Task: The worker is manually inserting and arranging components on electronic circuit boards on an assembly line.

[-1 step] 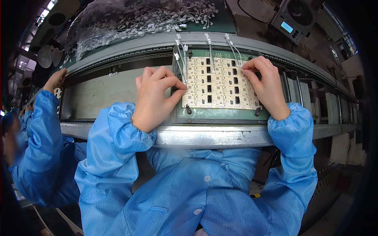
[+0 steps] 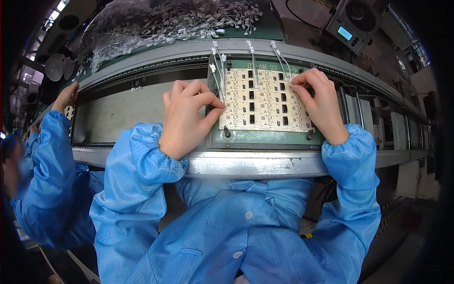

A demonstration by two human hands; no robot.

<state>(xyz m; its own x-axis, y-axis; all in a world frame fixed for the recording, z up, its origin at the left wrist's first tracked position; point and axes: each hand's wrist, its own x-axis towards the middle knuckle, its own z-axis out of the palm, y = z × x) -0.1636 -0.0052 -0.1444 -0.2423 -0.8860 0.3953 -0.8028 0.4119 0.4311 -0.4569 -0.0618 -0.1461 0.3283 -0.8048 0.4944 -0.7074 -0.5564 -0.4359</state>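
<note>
A panel of cream circuit boards [image 2: 267, 122] with small black parts lies on a green carrier [image 2: 269, 137] in front of me. My left hand [image 2: 185, 119] is at the panel's left edge, thumb and forefinger pinched on the lower end of a white cable [image 2: 223, 58]. Over the right edge, my right hand [image 2: 325, 105] pinches at the end of another white cable [image 2: 283, 59]; its fingertips partly hide that end. A third white cable [image 2: 251, 49] runs down onto the panel's middle. The cables' white connectors rest past the carrier's far edge.
A metal conveyor rail [image 2: 255, 163] runs along the near side, another rail [image 2: 312, 47] along the far side. Beyond lies a heap of white cables [image 2: 203, 19] on a plastic bag. A device with a fan and screen [image 2: 352, 28] stands far right. Another person's hand [image 2: 65, 97] is at left.
</note>
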